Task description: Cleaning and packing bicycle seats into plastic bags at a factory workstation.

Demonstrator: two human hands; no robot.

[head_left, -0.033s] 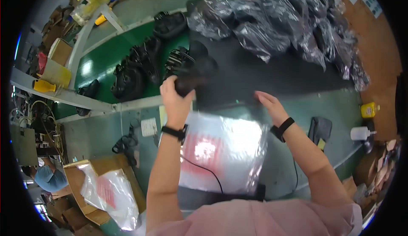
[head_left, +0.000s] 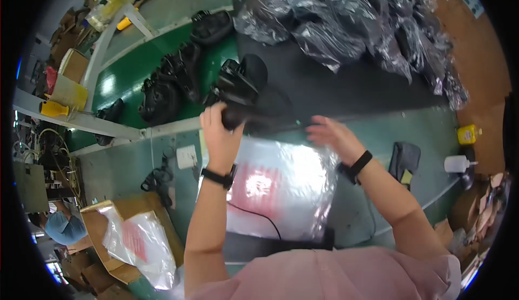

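My left hand (head_left: 219, 140) is closed around one end of a black shoe (head_left: 234, 117), which is smeared by motion; its far end blends into the dark mat. Right of it, my right hand (head_left: 334, 133) hangs with fingers spread and nothing in them, over the mat's near edge. Just beyond my left hand lie black strappy shoes (head_left: 238, 86), one showing its dark sole. Below both hands, a stack of clear plastic bags (head_left: 292, 184) with red print lies flat, crossed by a thin black cord (head_left: 257, 213).
Several more black shoes (head_left: 159, 100) stand on the green belt (head_left: 116, 78) at the left. Plastic-wrapped dark items (head_left: 346, 27) pile up on the black mat (head_left: 335, 92). An open carton (head_left: 92, 219) holds bags. Right: a grey cloth (head_left: 405, 159), white bottle (head_left: 457, 164), yellow bottle (head_left: 467, 134).
My right hand has shifted left, toward my left hand, and its fingers now show more spread. The shoe in my left hand has turned slightly and come lower.
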